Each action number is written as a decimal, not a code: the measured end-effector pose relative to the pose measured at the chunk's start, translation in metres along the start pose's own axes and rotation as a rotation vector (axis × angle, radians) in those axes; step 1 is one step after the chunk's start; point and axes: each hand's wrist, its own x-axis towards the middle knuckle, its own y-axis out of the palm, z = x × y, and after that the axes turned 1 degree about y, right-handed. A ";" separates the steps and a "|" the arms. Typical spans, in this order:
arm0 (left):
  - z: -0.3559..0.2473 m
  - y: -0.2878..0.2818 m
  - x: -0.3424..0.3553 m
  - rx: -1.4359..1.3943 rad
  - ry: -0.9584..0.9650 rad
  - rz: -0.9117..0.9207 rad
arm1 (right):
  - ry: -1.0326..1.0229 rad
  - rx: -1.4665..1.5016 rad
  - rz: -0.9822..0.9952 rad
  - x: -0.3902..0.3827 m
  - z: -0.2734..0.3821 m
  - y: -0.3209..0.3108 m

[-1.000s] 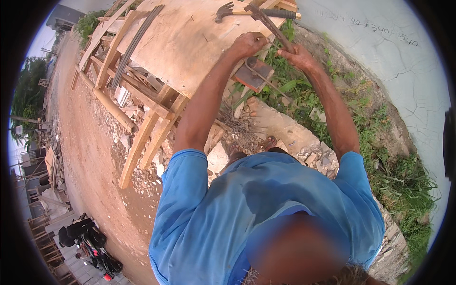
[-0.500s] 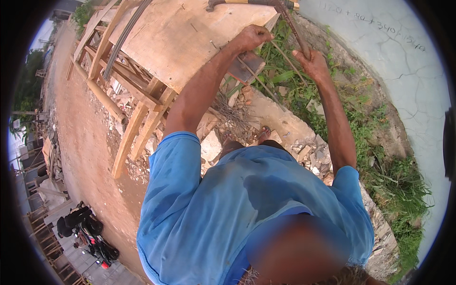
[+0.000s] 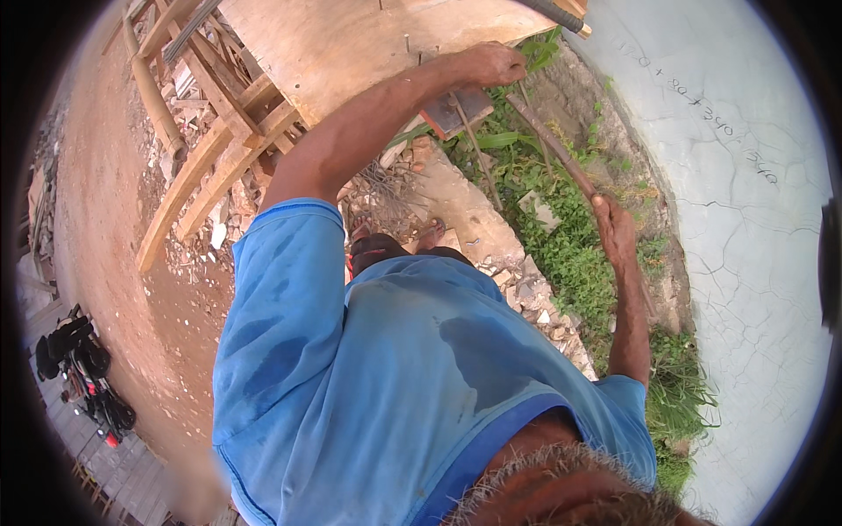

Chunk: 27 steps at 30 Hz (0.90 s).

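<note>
My left hand (image 3: 500, 65) is closed at the edge of the plywood board (image 3: 333, 48), gripping a thin metal rod (image 3: 538, 131) that slants down over the weeds. My right hand (image 3: 614, 228), lower on the right, is wrapped round a long rusty metal bar (image 3: 561, 153), whose far end reaches up near the left hand. A dark plate or block (image 3: 469, 110) with a reddish edge sits below my left forearm, another thin rod (image 3: 474, 149) crossing it. Nails stand in the board. A dark-gripped handle (image 3: 554, 16) lies at the board's top right.
A timber frame (image 3: 210, 175), a bamboo-like pole (image 3: 153, 101) and dark rods (image 3: 189, 35) are at upper left. Broken rubble (image 3: 526, 289) and weeds (image 3: 570, 272) lie beside a cracked pale wall (image 3: 745, 245). A parked motorcycle (image 3: 88, 381) stands on the far left.
My right hand has swung down and rightward with the bar. My left hand has shifted slightly right. The view has shifted, and less of the hammer shows.
</note>
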 end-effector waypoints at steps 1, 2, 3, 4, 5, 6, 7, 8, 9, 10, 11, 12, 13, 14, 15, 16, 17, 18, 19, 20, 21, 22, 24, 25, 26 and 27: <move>0.000 0.001 0.002 0.005 -0.010 -0.008 | -0.058 0.001 0.037 0.007 -0.005 -0.004; 0.000 0.003 0.004 0.010 -0.025 -0.006 | -0.091 -0.007 0.076 0.017 -0.007 -0.007; -0.001 0.004 0.005 0.009 -0.046 -0.004 | -0.099 -0.013 0.118 0.026 -0.008 -0.008; -0.002 0.005 0.005 0.020 -0.042 -0.026 | -0.137 -0.060 0.174 0.036 -0.007 -0.011; -0.003 0.005 0.005 0.027 -0.042 -0.056 | -0.155 -0.110 0.230 0.048 -0.004 -0.016; -0.005 0.005 0.004 0.029 -0.059 -0.065 | -0.173 -0.163 0.287 0.060 -0.002 -0.019; -0.006 0.005 0.004 0.032 -0.047 -0.075 | -0.150 -0.209 0.341 0.071 0.002 -0.020; -0.007 0.004 0.004 0.032 -0.052 -0.064 | -0.129 -0.255 0.396 0.083 0.005 -0.022; -0.009 0.003 0.003 0.031 -0.058 -0.053 | -0.107 -0.314 0.448 0.093 0.007 -0.023; -0.010 0.002 0.003 0.022 -0.077 -0.043 | -0.129 -0.326 0.450 0.103 0.010 -0.024; -0.011 0.001 0.003 0.012 -0.097 -0.032 | -0.150 -0.348 0.451 0.110 0.012 -0.025; -0.013 0.001 0.003 -0.004 -0.116 -0.016 | -0.157 -0.381 0.442 0.115 0.014 -0.025; -0.014 0.000 0.004 0.004 -0.121 -0.010 | -0.208 -0.346 0.434 0.119 0.016 -0.026; -0.014 -0.001 0.004 0.008 -0.125 -0.002 | -0.246 -0.324 0.415 0.123 0.018 -0.028; -0.015 -0.001 0.005 0.012 -0.125 0.000 | -0.285 -0.303 0.396 0.126 0.020 -0.030; -0.015 -0.001 0.005 0.018 -0.111 -0.010 | -0.290 -0.320 0.397 0.129 0.023 -0.031; -0.015 0.000 0.005 0.026 -0.093 -0.025 | -0.295 -0.337 0.397 0.131 0.025 -0.033; -0.014 0.000 0.005 0.034 -0.075 -0.040 | -0.308 -0.344 0.398 0.132 0.027 -0.033; -0.014 0.001 0.005 0.041 -0.069 -0.048 | -0.295 -0.370 0.397 0.131 0.028 -0.033; -0.014 0.001 0.005 0.048 -0.062 -0.056 | -0.290 -0.384 0.395 0.130 0.028 -0.032; -0.013 0.002 0.005 0.055 -0.056 -0.062 | -0.282 -0.398 0.395 0.127 0.026 -0.029; -0.013 0.003 0.004 0.062 -0.068 -0.051 | -0.272 -0.380 0.395 0.123 0.024 -0.026; -0.013 0.004 0.006 0.074 -0.073 -0.042 | -0.226 -0.360 0.396 0.111 0.016 -0.019; -0.013 0.005 0.006 0.076 -0.083 -0.048 | -0.232 -0.332 0.371 0.109 0.012 -0.015; -0.014 0.006 0.006 0.073 -0.084 -0.067 | -0.218 -0.323 0.356 0.107 0.009 -0.012; -0.014 0.006 0.006 0.074 -0.092 -0.067 | -0.214 -0.312 0.332 0.105 0.005 -0.009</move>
